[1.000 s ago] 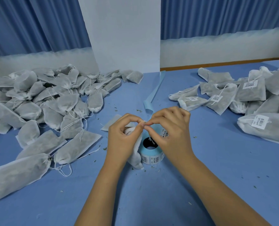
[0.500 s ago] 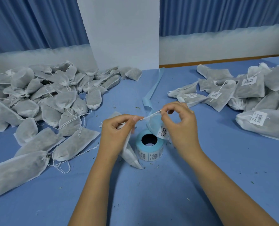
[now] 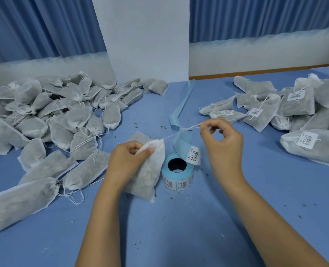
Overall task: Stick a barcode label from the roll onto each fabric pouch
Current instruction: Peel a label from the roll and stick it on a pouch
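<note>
The right hand (image 3: 222, 143) and the left hand (image 3: 127, 162), held fingertip to fingertip above the roll (image 3: 177, 171) a second ago, have been drawn apart. The drawstring (image 3: 179, 132) has been pulled out taut between them, its end carried up and rightward in the right hand's pinch. The pouch (image 3: 150, 170) has been brought lower and is now seen hanging from the left hand.

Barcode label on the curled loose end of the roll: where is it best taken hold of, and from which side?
Probably pinch the barcode label by its right edge, coming from the right: the blue liner curls up off the roll and shows that edge, while the fabric pouch crowds the left.
</note>
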### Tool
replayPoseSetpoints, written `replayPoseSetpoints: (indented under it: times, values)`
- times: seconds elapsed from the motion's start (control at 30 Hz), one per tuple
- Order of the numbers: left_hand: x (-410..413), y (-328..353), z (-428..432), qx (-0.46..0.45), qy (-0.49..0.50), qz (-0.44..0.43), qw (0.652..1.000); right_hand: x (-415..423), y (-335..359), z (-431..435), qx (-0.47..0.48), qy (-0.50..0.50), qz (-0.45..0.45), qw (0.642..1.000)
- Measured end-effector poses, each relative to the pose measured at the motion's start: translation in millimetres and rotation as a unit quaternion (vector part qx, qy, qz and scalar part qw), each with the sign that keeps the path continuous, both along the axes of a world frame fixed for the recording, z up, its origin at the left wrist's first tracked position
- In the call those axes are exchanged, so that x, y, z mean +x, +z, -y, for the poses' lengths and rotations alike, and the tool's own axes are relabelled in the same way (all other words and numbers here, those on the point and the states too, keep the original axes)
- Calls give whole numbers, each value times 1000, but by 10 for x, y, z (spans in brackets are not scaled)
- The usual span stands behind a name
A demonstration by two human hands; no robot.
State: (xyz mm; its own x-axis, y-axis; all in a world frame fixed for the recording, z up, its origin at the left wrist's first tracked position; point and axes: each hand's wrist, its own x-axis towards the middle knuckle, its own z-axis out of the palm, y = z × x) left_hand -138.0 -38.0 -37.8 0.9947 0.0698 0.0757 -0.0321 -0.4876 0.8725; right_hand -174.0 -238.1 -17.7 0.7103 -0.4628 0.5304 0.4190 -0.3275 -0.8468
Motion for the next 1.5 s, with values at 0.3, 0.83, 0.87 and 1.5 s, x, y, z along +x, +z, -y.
replayPoseSetpoints:
  times: [0.3, 0.83, 0.87, 1.5]
  values:
    - [2, 1, 68, -94, 126, 49, 986, -137, -226, -457, -324, 178, 84, 925]
    - [-131, 93, 245, -211, -121, 182, 953, -56, -159, -337, -156, 196, -67, 966]
    - [-130, 86, 255, -208, -108, 202, 951, -48, -125, -305, -150, 225, -79, 959]
    - [-78, -38, 341, 17, -84, 331, 940, 80, -51, 133, -155, 230, -204, 939]
